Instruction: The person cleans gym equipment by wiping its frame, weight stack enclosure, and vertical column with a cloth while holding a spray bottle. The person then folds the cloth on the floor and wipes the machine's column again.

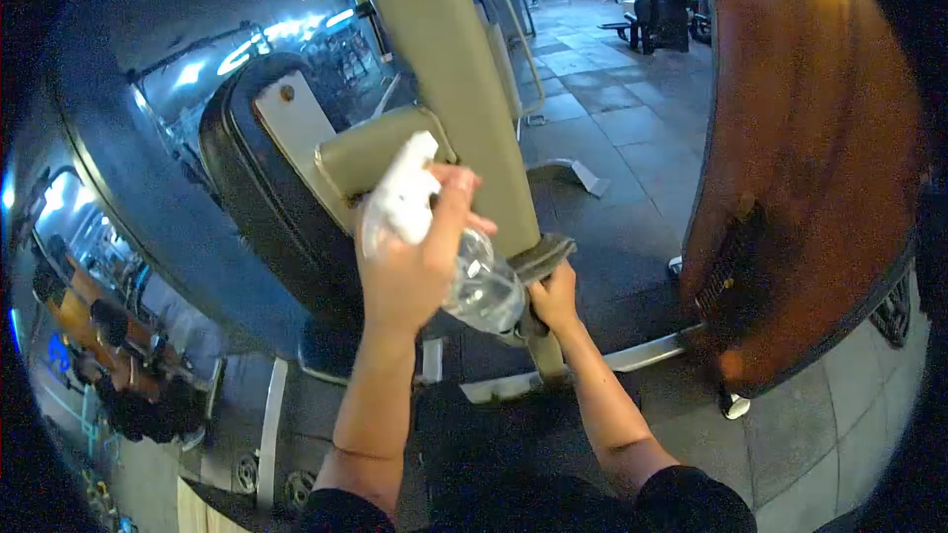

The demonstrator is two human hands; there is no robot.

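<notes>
The left grip (420,262) is closed around the neck of a clear spray bottle (489,291), fingers wrapped just under its white trigger head (407,192). The bottle is tilted, its head up and to the left, its base down toward the right, and it is in front of a beige upright (459,79) and the short beige pad (380,153) that branches off it.

The right grip (556,298) is at the foot of the upright, fingers partly curled against a dark grey piece (546,259); whether that is a cloth or a pad, and how firmly it is held, cannot be told. The bottle's base is near this hand.

To the left of the short pad stands a black cushion (262,158) with a pale plate (296,114) along its side. A large brown curved panel (810,138) fills the right. Behind, grey floor tiles (632,128) run back toward a black gym machine (660,20).
</notes>
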